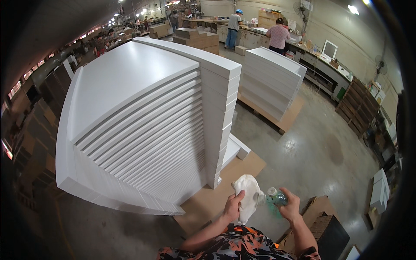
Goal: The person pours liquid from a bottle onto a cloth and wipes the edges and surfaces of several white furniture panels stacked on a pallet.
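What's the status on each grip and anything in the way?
Left grip closed on crumpled white cloth. Right grip around translucent green plastic bottle, beside cloth. Large white slatted structure ahead-left, possible obstruction.

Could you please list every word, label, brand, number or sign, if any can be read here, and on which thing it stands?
No text can be read.
Greenish clear bottle: no writing I can make out.
White cloth: none seen.
White slatted stack: none seen.
Pale sheet near the far workers: too small to read.

Head-worn fisheye view, facing forward, tilted down
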`<state>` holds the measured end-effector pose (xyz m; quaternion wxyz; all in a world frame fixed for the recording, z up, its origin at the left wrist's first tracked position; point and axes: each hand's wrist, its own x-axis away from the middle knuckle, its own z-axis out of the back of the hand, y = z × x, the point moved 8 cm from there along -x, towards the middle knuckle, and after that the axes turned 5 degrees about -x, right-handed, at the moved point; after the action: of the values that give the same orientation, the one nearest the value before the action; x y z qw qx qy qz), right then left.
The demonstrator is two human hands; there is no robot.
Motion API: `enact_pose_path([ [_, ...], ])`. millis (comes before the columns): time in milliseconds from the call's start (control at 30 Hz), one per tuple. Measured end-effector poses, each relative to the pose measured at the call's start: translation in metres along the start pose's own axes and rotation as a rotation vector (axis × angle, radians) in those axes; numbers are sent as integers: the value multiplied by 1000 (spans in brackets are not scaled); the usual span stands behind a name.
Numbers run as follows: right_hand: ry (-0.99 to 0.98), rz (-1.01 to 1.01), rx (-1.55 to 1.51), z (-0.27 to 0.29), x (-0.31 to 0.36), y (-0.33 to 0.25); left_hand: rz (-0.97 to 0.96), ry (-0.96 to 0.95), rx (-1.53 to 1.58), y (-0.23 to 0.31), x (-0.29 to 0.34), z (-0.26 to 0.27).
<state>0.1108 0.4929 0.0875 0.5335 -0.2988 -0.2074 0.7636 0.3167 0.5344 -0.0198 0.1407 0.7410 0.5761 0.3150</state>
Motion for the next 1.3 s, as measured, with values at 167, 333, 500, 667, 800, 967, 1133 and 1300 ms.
enact_pose_path([
  [167,-54,278,263,9,-28,-59,-96,-67,124,23,8,-15],
  [333,-39,460,435,27,-47,-111,-49,-89,150,31,17,-33],
  [500,-46,627,568,23,-64,-140,-105,-101,190,49,26,-43],
  [667,-11,773,666,25,-69,-151,-151,-121,183,62,30,-50],
  [800,-29,809,727,26,-69,-152,-154,-108,179,62,29,-51],
  [967,-26,823,766,27,-72,-157,-148,-87,181,62,29,-55],
  [1133,-21,785,805,26,-76,-154,-152,-88,156,64,31,-61],
  [1300,-5,758,774,24,-74,-143,-125,-55,174,59,28,-54],
])
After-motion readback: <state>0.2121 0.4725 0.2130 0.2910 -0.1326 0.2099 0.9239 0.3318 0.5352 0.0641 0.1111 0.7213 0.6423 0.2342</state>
